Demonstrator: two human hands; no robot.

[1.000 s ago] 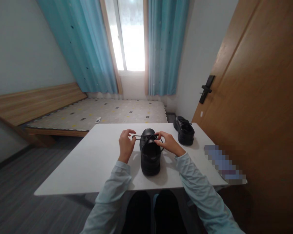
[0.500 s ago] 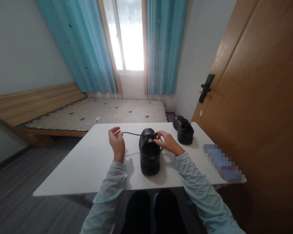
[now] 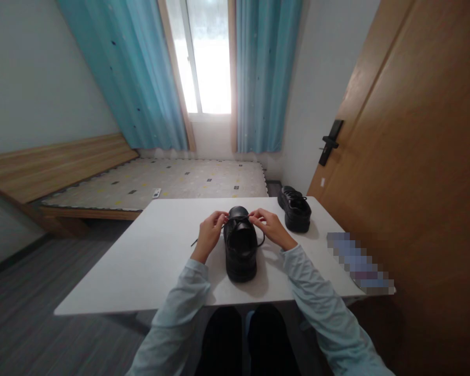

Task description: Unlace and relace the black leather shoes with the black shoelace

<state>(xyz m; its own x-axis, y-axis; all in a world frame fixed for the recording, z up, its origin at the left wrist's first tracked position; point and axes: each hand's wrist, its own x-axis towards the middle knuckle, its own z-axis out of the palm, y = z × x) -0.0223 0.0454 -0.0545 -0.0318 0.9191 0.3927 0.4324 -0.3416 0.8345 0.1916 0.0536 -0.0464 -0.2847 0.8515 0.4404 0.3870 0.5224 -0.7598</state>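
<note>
A black lace-up shoe (image 3: 241,261) stands upright on the white table (image 3: 149,261), its heel toward me and its toe pointing away. My left hand (image 3: 211,230) is at the left side of the lacing, fingers pinched on the black shoelace (image 3: 194,243), whose loose end sticks out to the left below the hand. On the other side, my right hand (image 3: 268,224) pinches the lace near the eyelets. A loop of lace hangs beneath my right fingers, beside the shoe opening. The exact fingertip contact is small and partly hidden.
A second black shoe (image 3: 297,211) stands at the table's back right. A blurred flat bluish item (image 3: 358,263) lies along the right edge. Beyond the table is a bed (image 3: 180,177) with a small white object (image 3: 156,193) on it. A wooden door (image 3: 411,156) stands close on the right.
My left hand has moved right, from out over the table to the shoe's lacing. The lace it held stretched out leftward now hangs below it. My right hand has barely shifted.
</note>
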